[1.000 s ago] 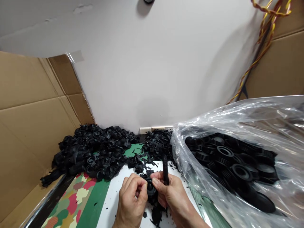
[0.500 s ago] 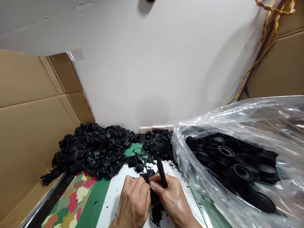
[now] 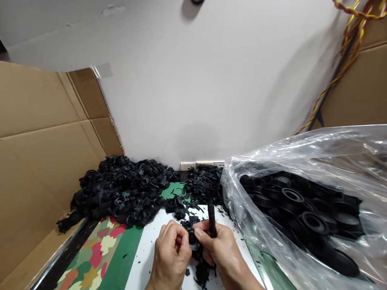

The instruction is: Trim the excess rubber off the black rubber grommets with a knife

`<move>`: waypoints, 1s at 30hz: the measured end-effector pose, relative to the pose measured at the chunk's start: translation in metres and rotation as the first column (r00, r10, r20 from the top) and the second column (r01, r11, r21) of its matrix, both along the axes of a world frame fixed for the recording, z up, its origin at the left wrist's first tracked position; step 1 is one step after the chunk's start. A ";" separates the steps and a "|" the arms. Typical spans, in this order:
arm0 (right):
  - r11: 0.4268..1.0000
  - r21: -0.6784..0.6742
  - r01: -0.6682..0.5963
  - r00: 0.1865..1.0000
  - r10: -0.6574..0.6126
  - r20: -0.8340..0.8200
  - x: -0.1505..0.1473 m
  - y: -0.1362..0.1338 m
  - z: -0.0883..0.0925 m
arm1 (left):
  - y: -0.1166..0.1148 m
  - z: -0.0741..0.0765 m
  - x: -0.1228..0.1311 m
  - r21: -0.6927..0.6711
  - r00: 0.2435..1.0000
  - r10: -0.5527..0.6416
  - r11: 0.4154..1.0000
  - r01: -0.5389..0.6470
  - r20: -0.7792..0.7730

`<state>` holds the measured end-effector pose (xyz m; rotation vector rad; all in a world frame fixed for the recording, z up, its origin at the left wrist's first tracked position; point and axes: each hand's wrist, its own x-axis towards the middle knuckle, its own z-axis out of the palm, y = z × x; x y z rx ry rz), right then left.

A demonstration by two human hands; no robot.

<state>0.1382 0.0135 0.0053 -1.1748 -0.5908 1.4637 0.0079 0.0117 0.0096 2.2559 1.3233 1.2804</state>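
Note:
My left hand (image 3: 171, 246) is closed, its fingers curled at the left side of a black rubber part (image 3: 193, 238) with a round opening. My right hand (image 3: 223, 246) grips a slim black-handled tool (image 3: 212, 219), its handle pointing up and its working end hidden. The right thumb and forefinger meet at the part's right edge. Black scraps (image 3: 202, 273) lie below and between the hands on a white sheet (image 3: 145, 249).
A heap of black ribbed rubber parts (image 3: 121, 189) lies back left, with a pile of trimmings (image 3: 205, 179) to its right. A clear plastic bag (image 3: 238, 201) at right holds more parts. Cardboard (image 3: 45, 161) stands at left; twisted wires (image 3: 344, 76) hang at right.
The view has shifted slightly, moving the scene to the right. My left fingers have turned and curled back, so the part's round opening now shows. The tool handle stands more upright.

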 end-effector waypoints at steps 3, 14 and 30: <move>1.000 -0.025 -0.017 0.999 0.016 -0.033 0.000 0.002 -0.001 | 0.002 0.001 0.000 -0.303 0.969 -0.023 0.948 0.099 0.245; 0.999 -0.031 -0.028 0.993 0.024 -0.114 0.000 0.003 -0.004 | 0.012 0.002 -0.006 -0.467 0.840 0.188 0.880 0.086 0.509; 0.996 0.013 0.087 0.981 -0.083 -0.178 -0.003 0.006 -0.009 | -0.002 0.018 -0.003 0.275 0.942 0.007 0.957 0.091 -0.336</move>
